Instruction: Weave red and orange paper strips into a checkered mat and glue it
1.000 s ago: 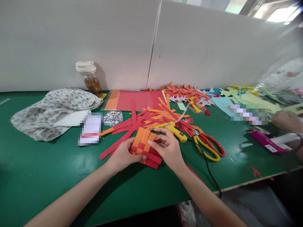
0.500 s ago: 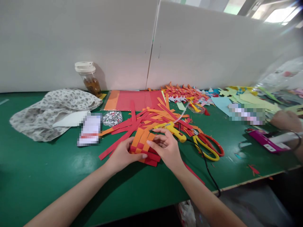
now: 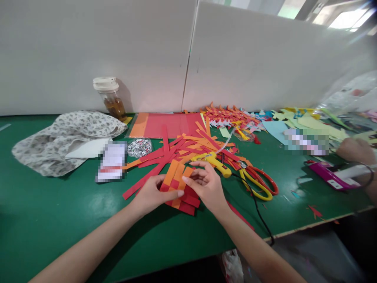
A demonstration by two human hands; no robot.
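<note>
Between my hands is a piece woven from red and orange paper strips [image 3: 176,184], tilted up above the green table. My left hand [image 3: 151,192] grips its left side, thumb lying across the front. On the right, my right hand [image 3: 207,184] pinches an orange strip at the upper edge between thumb and fingers. Just behind lies a loose pile of red and orange paper strips [image 3: 188,147]. A yellow glue gun [image 3: 216,163] rests on the pile near my right hand, and scissors [image 3: 259,182] with yellow and red handles lie beside it.
A drink bottle [image 3: 110,98], a patterned cloth [image 3: 67,141] and a bag of small round pieces [image 3: 140,147] stand at the left and back. A black cord [image 3: 259,212] runs over the front edge. Another person's hand [image 3: 356,151] is at far right, near a purple tool [image 3: 332,177].
The woven piece has tilted a little, with its lower edge lower and more of its red and orange face showing. Both hands stay nearly in place.
</note>
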